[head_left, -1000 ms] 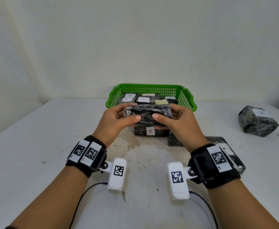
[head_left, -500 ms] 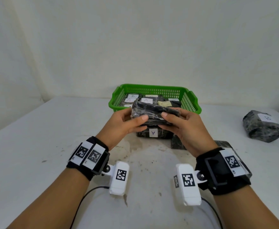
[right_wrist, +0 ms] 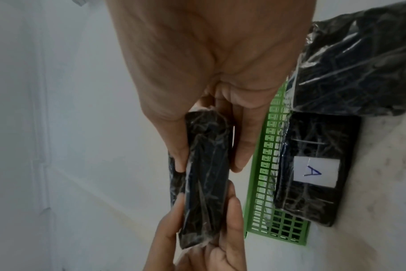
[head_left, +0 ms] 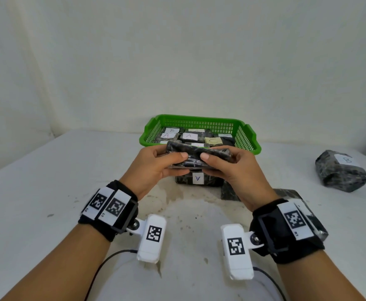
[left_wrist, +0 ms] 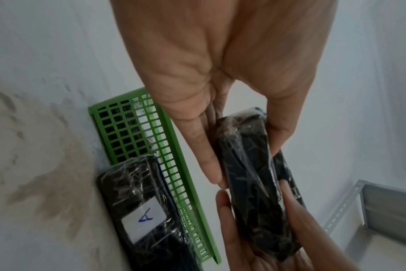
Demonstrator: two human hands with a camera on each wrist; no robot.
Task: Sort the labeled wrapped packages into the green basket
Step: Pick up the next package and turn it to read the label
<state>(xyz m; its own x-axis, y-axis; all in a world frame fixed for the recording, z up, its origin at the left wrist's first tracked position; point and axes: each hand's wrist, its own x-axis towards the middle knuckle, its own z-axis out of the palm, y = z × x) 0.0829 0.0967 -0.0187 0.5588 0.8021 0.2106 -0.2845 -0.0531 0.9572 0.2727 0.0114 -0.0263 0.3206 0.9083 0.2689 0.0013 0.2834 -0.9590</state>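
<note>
Both hands hold one flat black plastic-wrapped package (head_left: 196,154) in the air, just in front of the green basket (head_left: 246,135). My left hand (head_left: 156,164) grips its left end, thumb on top (left_wrist: 246,165). My right hand (head_left: 234,166) grips its right end the same way (right_wrist: 204,176). No label shows on the held package. The basket holds several wrapped packages with A, B and C labels. Another package labeled A (head_left: 197,179) lies on the table below the hands, against the basket's front wall (left_wrist: 137,132) (right_wrist: 267,165).
A lumpy package labeled B (head_left: 340,171) sits on the white table (head_left: 47,192) at the far right. Another dark wrapped package (head_left: 286,194) lies under my right wrist (right_wrist: 359,58). A white wall stands behind the basket. A grey metal shelf (left_wrist: 382,210) shows in the left wrist view.
The hands have carried the package a little forward and up, closer to the basket's front rim, and tilted it flatter. Both hands keep their hold.
</note>
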